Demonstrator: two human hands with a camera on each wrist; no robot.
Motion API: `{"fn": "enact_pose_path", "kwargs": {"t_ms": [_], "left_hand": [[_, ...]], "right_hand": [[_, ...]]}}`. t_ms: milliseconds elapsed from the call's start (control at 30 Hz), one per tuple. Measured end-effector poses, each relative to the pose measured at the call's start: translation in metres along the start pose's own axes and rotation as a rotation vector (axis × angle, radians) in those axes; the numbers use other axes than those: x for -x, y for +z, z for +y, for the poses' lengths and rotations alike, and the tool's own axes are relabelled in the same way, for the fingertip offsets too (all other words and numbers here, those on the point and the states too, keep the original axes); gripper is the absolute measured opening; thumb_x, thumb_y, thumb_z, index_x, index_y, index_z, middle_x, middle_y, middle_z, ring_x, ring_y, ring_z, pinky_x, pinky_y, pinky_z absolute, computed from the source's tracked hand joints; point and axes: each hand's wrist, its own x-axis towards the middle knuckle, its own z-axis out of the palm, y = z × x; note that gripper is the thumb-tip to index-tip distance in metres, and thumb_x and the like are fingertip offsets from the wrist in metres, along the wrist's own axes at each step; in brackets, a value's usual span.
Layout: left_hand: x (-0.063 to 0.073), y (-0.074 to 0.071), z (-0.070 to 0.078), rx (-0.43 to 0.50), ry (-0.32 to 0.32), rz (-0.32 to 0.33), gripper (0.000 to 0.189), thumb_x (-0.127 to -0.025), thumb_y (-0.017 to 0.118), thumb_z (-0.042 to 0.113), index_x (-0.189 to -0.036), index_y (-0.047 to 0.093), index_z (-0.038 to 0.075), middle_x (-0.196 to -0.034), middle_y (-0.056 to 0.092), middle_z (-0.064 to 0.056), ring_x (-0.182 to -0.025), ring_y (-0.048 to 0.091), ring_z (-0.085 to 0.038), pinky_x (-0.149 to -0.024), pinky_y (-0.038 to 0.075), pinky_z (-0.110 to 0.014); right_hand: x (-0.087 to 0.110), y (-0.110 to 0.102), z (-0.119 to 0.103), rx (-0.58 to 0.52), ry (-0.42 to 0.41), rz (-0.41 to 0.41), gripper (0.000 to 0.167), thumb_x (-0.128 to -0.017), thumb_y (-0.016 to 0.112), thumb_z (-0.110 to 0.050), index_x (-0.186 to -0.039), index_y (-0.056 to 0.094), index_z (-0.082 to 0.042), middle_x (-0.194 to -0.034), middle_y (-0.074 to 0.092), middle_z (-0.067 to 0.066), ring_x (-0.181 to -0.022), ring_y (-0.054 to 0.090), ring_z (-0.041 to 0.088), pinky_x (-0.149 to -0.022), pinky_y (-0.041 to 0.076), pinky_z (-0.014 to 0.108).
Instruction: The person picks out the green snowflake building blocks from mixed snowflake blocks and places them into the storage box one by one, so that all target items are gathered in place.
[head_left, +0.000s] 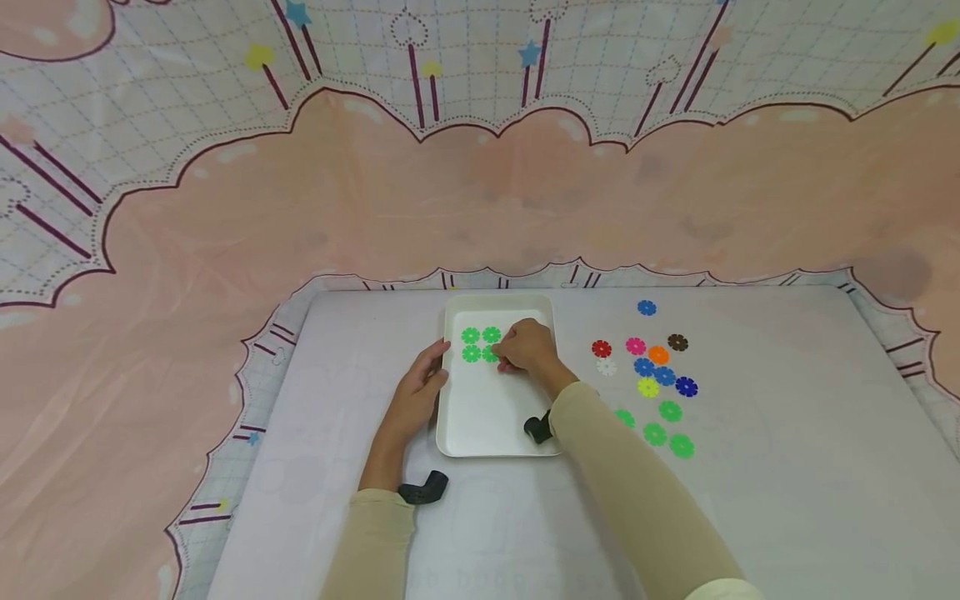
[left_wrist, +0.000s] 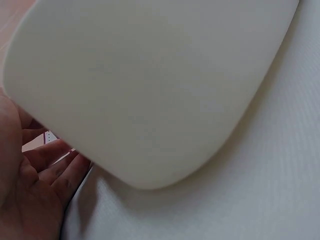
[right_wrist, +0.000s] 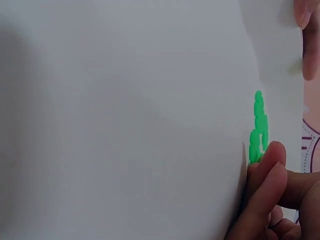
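Observation:
A white tray [head_left: 480,417] lies upright on the table, with several green notched snowflake discs [head_left: 470,335] grouped in its upper left part. My left hand [head_left: 414,392] holds the tray's left rim, thumb and fingertips at the edge. From the left wrist, that hand [left_wrist: 42,185] shows beside the tray's pale outer wall [left_wrist: 150,90], fingertips partly hidden behind it. My right hand [head_left: 531,346] reaches over the tray and pinches the lower right green disc [head_left: 489,354], which its fingers partly cover. In the right wrist view the curled fingers [right_wrist: 267,187] meet the green discs [right_wrist: 259,117].
Right of the tray, loose discs lie on the white tabletop [head_left: 787,458]: several green ones [head_left: 682,446], a red [head_left: 602,348], a brown [head_left: 678,342], an orange [head_left: 658,355], a yellow [head_left: 648,387] and several blue ones [head_left: 647,307]. A patterned cloth backdrop [head_left: 480,208] rises behind the table.

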Motion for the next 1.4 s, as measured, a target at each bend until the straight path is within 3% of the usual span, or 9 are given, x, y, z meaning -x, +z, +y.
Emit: {"fn": "enact_pose_path", "kwargs": {"t_ms": [333, 533, 800, 1133, 1400], "left_hand": [[-0.013, -0.001, -0.028, -0.014, -0.002, 0.018, 0.049, -0.107, 0.047, 0.008, -0.155, 0.042, 0.01, -0.168, 0.03, -0.003, -0.155, 0.031, -0.026, -0.125, 0.03, -0.048], [-0.012, -0.001, -0.032, 0.0, 0.031, 0.017, 0.048, -0.106, 0.05, 0.011, -0.154, 0.045, 0.016, -0.166, 0.034, 0.002, -0.153, 0.034, -0.024, -0.123, 0.033, -0.049], [-0.012, -0.001, -0.032, -0.041, 0.042, 0.028, 0.048, -0.106, 0.05, 0.013, -0.154, 0.046, 0.018, -0.166, 0.034, 0.004, -0.152, 0.036, -0.025, -0.121, 0.035, -0.051], [-0.012, -0.004, -0.035, -0.055, 0.035, 0.029, 0.047, -0.106, 0.049, 0.014, -0.154, 0.046, 0.018, -0.166, 0.033, 0.005, -0.153, 0.034, -0.025, -0.121, 0.035, -0.05], [-0.011, -0.004, -0.035, -0.03, 0.055, 0.015, 0.047, -0.106, 0.049, 0.013, -0.153, 0.046, 0.016, -0.166, 0.033, 0.003, -0.153, 0.034, -0.026, -0.12, 0.036, -0.052]], "right_hand": [[0.001, -0.003, 0.0, -0.078, 0.035, -0.017, 0.02, -0.091, 0.078, -0.018, -0.089, 0.063, -0.005, -0.072, 0.069, 0.007, -0.055, 0.064, 0.012, -0.052, 0.051, 0.018], [0.004, -0.006, -0.003, -0.089, 0.032, -0.027, 0.019, -0.092, 0.077, -0.017, -0.091, 0.062, -0.005, -0.078, 0.069, 0.009, -0.057, 0.065, 0.013, -0.053, 0.052, 0.018], [0.012, -0.016, -0.005, -0.089, -0.104, -0.058, 0.019, -0.093, 0.076, -0.014, -0.087, 0.061, -0.005, -0.069, 0.068, 0.006, -0.055, 0.064, 0.011, -0.052, 0.05, 0.019], [0.022, -0.038, -0.01, 0.027, -0.211, -0.118, 0.021, -0.093, 0.076, -0.021, -0.09, 0.063, -0.006, -0.072, 0.068, 0.006, -0.064, 0.063, 0.015, -0.059, 0.051, 0.021], [0.032, -0.065, 0.003, 0.053, -0.306, -0.196, 0.023, -0.091, 0.078, -0.02, -0.084, 0.061, -0.006, -0.064, 0.064, 0.004, -0.063, 0.061, 0.02, -0.056, 0.046, 0.023]]}}
